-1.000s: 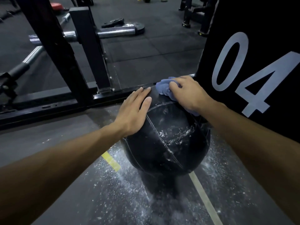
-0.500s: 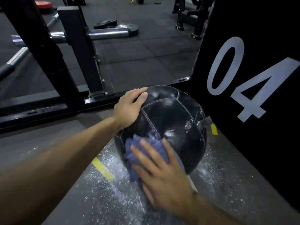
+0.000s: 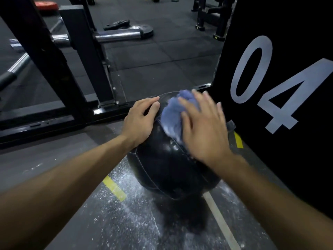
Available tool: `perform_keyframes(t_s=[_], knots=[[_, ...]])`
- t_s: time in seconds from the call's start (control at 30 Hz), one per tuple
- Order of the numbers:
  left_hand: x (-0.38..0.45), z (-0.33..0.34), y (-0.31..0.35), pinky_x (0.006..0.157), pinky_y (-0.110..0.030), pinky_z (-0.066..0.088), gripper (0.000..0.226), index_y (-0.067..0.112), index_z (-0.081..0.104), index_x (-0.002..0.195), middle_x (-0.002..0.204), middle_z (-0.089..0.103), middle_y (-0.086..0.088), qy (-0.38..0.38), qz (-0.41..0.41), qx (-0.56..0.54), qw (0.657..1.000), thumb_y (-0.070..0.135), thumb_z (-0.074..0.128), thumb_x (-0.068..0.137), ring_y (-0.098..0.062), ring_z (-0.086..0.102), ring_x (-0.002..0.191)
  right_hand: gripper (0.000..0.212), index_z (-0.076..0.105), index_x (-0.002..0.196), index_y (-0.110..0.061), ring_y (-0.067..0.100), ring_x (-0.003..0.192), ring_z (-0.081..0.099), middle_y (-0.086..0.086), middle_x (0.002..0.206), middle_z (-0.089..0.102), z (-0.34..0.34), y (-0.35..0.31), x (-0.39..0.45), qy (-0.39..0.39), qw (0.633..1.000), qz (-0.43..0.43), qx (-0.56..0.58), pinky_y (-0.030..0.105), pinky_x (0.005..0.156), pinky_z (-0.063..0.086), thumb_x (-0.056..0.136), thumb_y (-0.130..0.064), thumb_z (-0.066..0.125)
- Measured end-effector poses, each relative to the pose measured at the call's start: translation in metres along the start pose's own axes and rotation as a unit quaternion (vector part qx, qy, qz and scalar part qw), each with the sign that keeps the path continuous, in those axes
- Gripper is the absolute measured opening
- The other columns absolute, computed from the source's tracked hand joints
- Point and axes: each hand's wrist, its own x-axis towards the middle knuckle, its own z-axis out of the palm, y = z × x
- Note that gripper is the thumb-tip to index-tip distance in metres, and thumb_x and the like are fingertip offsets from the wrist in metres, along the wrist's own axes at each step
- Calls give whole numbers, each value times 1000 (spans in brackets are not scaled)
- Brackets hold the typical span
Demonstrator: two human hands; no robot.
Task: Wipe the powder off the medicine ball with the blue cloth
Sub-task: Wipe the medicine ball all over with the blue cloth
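Mid-frame, the right hand [image 3: 201, 129] presses a crumpled blue cloth [image 3: 173, 116] flat-fingered onto the round black leather medicine ball [image 3: 162, 163]; the left hand [image 3: 139, 121] rests spread beside it.

Medicine ball [image 3: 167, 166]: black, stitched panels, centre of scene, faint white specks along the seams. Blue cloth [image 3: 173, 116]: bunched, blurred, pressed on the ball's upper far side. Powder [image 3: 129, 210]: white, scattered near-left of the ball's base.

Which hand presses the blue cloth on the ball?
The right hand, flat on the blue cloth; the left hand rests bare on the medicine ball.
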Motion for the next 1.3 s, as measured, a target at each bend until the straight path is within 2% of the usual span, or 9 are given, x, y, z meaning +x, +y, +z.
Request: perform_keyframes(t_s=[0.13, 0.47, 0.73, 0.93, 1.07, 1.13, 1.2, 1.23, 1.3], knots=[[-1, 1, 3, 121, -42, 36, 57, 50, 65, 132, 135, 58, 23, 1, -11, 11, 1000, 76, 40, 88, -2, 51, 132, 58, 58, 149, -33, 20, 150, 41, -8, 161, 48, -4, 31, 43, -20, 982, 125, 143, 47, 125, 29, 103, -41, 25], [2, -11, -11, 120, -46, 36, 50, 59, 60, 128, 138, 61, 23, -6, -26, 56, 998, 83, 38, 90, -1, 53, 132, 54, 48, 159, -18, 30, 164, 12, 11, 174, 25, 24, -5, -86, 141, 984, 32, 107, 60, 130, 13, 107, -30, 41], [-4, -30, 4, 110, -48, 48, 51, 39, 71, 118, 118, 72, 15, -7, -68, 63, 996, 76, 44, 95, -17, 66, 116, 59, 33, 166, -21, 37, 164, 8, 15, 177, 13, 48, -16, -147, 77, 996, -36, 27, 64, 128, 17, 110, -36, 39], [-1, 18, 61, 125, -48, 29, 75, 41, 54, 147, 159, 49, 10, -63, 118, 207, 969, 83, 44, 86, -12, 41, 148, 58, 33, 167, -21, 32, 165, 6, 11, 178, 12, 38, -8, -125, 97, 992, -25, 79, 58, 131, 12, 110, -33, 40], [1, 17, 61, 124, -43, 30, 67, 45, 57, 143, 157, 50, 12, -66, 98, 227, 967, 80, 47, 87, -11, 43, 146, 64, 42, 161, -11, 32, 163, 18, 14, 174, 26, 46, 31, -91, 129, 957, 161, 202, 49, 132, 20, 109, -44, 26], [0, 13, 62, 123, -42, 30, 60, 45, 56, 145, 157, 48, 12, -64, 97, 233, 965, 75, 49, 93, -12, 42, 146, 81, 57, 142, -4, 39, 148, 44, 19, 156, 51, 57, 74, -58, 77, 868, 346, 348, 54, 123, 35, 94, -60, 23], [-2, 14, 65, 123, -44, 29, 58, 45, 54, 146, 158, 47, 12, -66, 90, 236, 965, 73, 49, 96, -13, 41, 147, 83, 60, 128, -18, 41, 138, 55, 9, 139, 59, 56, 93, -37, 47, 774, 455, 437, 55, 118, 41, 76, -74, 28], [-1, 16, 66, 123, -45, 29, 58, 44, 54, 147, 158, 47, 12, -66, 88, 237, 965, 72, 49, 96, -13, 41, 147, 81, 58, 133, -24, 37, 142, 52, 6, 143, 57, 53, 88, -37, 46, 774, 462, 430, 53, 120, 40, 77, -75, 28], [0, 19, 67, 124, -46, 28, 58, 45, 55, 146, 157, 47, 12, -64, 81, 241, 965, 73, 49, 95, -14, 41, 147, 77, 47, 156, -23, 29, 153, 37, 7, 163, 42, 47, 53, -59, 92, 848, 384, 353, 48, 127, 29, 94, -64, 26]])
